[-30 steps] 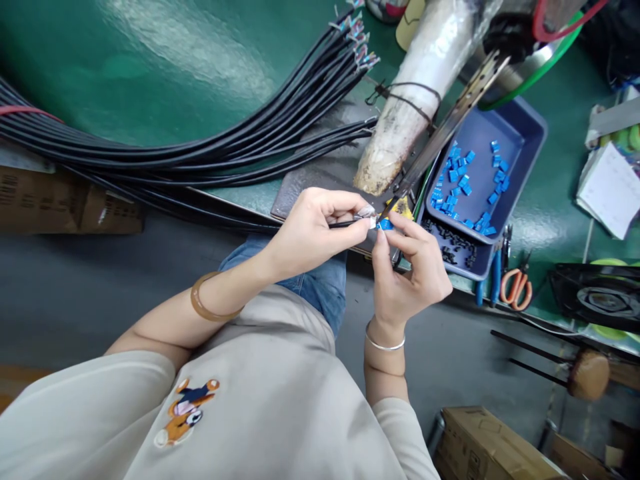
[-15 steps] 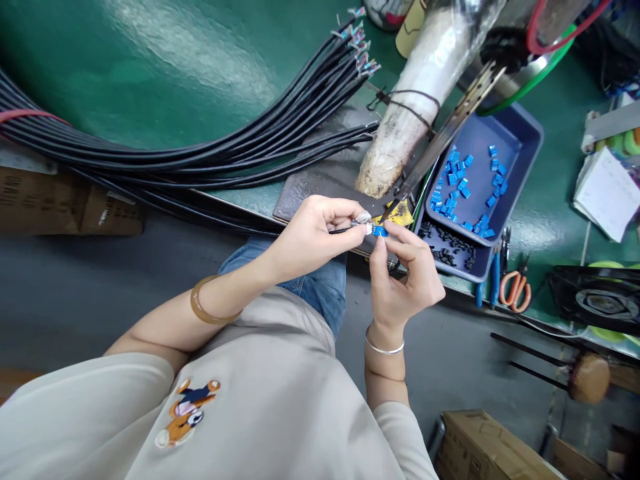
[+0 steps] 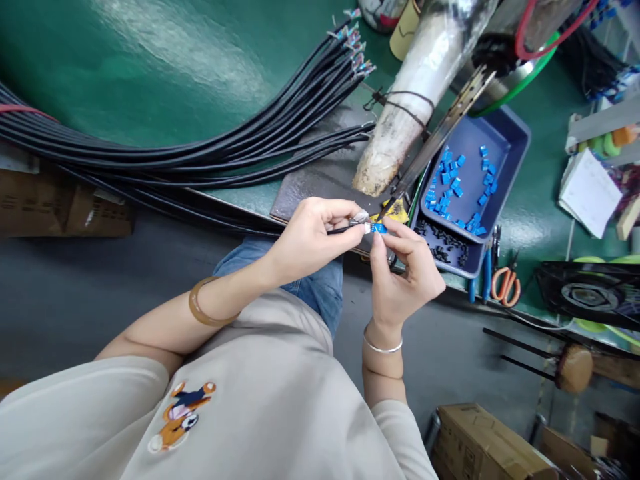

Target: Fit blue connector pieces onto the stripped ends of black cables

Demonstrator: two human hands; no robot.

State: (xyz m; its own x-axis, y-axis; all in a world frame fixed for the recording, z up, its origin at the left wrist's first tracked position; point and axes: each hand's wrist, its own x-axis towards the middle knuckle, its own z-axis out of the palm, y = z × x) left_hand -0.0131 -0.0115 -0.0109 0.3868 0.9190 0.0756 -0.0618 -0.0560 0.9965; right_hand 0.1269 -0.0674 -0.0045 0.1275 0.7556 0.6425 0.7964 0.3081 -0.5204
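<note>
My left hand (image 3: pixel 317 237) pinches the end of a black cable (image 3: pixel 340 231), its pale tip pointing right. A small blue connector (image 3: pixel 379 228) is pinched between thumb and fingertips of my right hand (image 3: pixel 407 273). Cable tip and connector meet end to end; whether the wires are joined to it is too small to tell. Just above them sits the dark pointed tip of a fixed soldering iron (image 3: pixel 416 168), at or very near the joint. A stained yellow sponge (image 3: pixel 399 211) lies behind the connector.
A wrapped white duct (image 3: pixel 400 127) slants down over the dark mat (image 3: pixel 295 193). Bundled black cables (image 3: pixel 200 157) lie left, ends stripped. Blue trays (image 3: pixel 517 157) hold blue connectors and small black parts. Orange-handled cutters (image 3: pixel 506 287) lie right. Cardboard boxes (image 3: pixel 480 440) stand on the floor.
The bench scene has shifted slightly left in view as the head turned. Both hands keep their grip on cable and connector beside the iron tip, with almost no movement.
</note>
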